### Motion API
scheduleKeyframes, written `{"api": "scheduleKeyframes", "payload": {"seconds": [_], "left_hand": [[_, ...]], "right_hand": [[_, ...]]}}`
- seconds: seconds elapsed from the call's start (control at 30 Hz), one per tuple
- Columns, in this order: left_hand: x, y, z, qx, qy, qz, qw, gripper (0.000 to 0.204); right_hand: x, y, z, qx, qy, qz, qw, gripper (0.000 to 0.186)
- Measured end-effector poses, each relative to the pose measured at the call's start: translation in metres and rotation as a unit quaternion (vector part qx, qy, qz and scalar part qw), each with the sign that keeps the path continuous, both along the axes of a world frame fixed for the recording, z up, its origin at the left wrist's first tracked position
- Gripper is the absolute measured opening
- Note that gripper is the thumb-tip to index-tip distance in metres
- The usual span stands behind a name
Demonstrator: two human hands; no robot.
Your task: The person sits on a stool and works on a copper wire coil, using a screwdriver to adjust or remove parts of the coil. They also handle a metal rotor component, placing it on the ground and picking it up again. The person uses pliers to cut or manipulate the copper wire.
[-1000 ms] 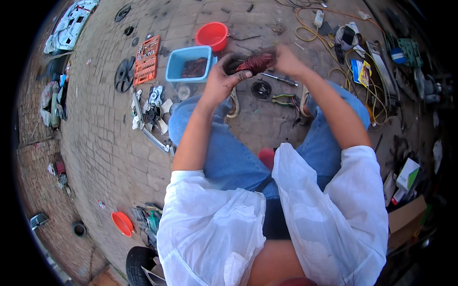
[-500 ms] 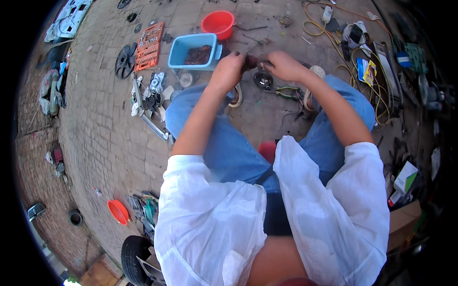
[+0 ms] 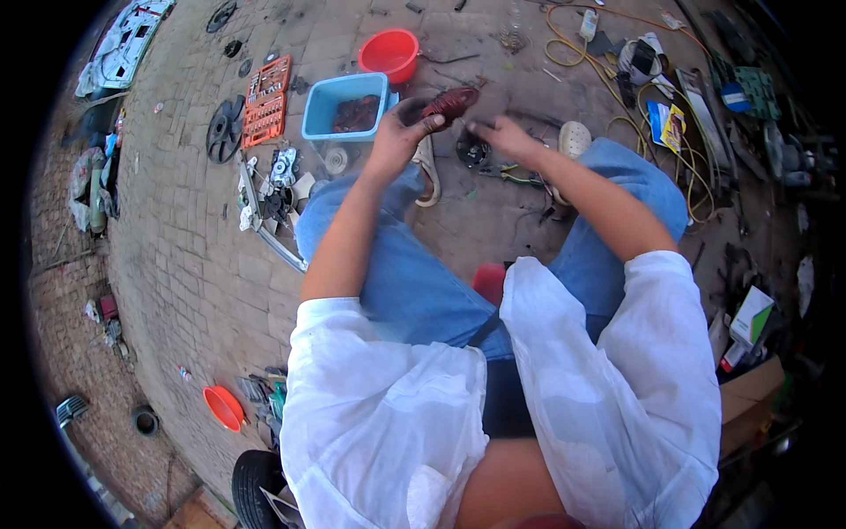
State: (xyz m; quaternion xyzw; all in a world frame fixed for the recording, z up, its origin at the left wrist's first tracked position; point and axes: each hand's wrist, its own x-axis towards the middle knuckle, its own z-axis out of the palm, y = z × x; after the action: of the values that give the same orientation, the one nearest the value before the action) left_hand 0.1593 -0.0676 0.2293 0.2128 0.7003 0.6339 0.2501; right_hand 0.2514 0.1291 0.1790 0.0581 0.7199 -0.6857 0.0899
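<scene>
My left hand [image 3: 401, 141] is closed around a dark red, ridged part [image 3: 449, 106] with thin strands at its far end, held up in front of the blue plastic bin [image 3: 324, 132]. My right hand [image 3: 511, 141] is just below and right of that part, fingers curled; whether they grip anything is too small to tell. Behind its fingertips lies a black round part [image 3: 472, 152]. Pliers [image 3: 520, 176] lie partly under my right wrist. Dark reddish items [image 3: 354, 113] sit inside the bin.
A red basin [image 3: 388, 55], orange socket-set case [image 3: 264, 99], fan [image 3: 225, 129] and metal parts [image 3: 282, 172] lie ahead and left. Yellow cords [image 3: 617, 75] and tools crowd the right. A tire [image 3: 256, 485] and orange basin [image 3: 225, 407] are at lower left. My feet flank the middle.
Half a second ago both hands were together around the red part. Now my left hand has it tilted up into view, and my right hand has drawn slightly down and away from it.
</scene>
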Motion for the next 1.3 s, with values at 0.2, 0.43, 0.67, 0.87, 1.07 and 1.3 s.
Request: {"api": "scheduleKeyframes", "payload": {"seconds": [0.2,0.43,0.67,0.87,1.07,1.3], "left_hand": [[-0.006,-0.002,-0.024,-0.266,0.296,0.048,0.916,0.027],[-0.006,-0.008,-0.089,-0.336,0.332,-0.215,0.855,0.018],[0.014,0.007,-0.08,-0.168,0.005,-0.305,0.938,0.043],[0.024,0.013,-0.075,-0.005,-0.296,-0.119,0.948,0.055],[0.012,0.016,-0.082,0.049,-0.276,-0.051,0.959,0.051],[-0.015,0.011,-0.037,-0.068,-0.002,-0.029,0.997,0.047]], "right_hand": [[0.013,-0.036,-0.07,0.144,0.076,0.068,0.984,0.028],[0.0,-0.011,-0.068,0.322,0.173,0.122,0.923,0.025],[0.013,0.012,-0.086,0.045,0.053,0.044,0.997,0.034],[0.029,-0.007,-0.143,-0.246,-0.038,-0.087,0.965,0.029],[0.05,-0.044,-0.153,-0.178,-0.067,-0.22,0.957,0.03],[0.027,-0.025,-0.08,-0.087,-0.032,-0.218,0.972,0.03]]}}
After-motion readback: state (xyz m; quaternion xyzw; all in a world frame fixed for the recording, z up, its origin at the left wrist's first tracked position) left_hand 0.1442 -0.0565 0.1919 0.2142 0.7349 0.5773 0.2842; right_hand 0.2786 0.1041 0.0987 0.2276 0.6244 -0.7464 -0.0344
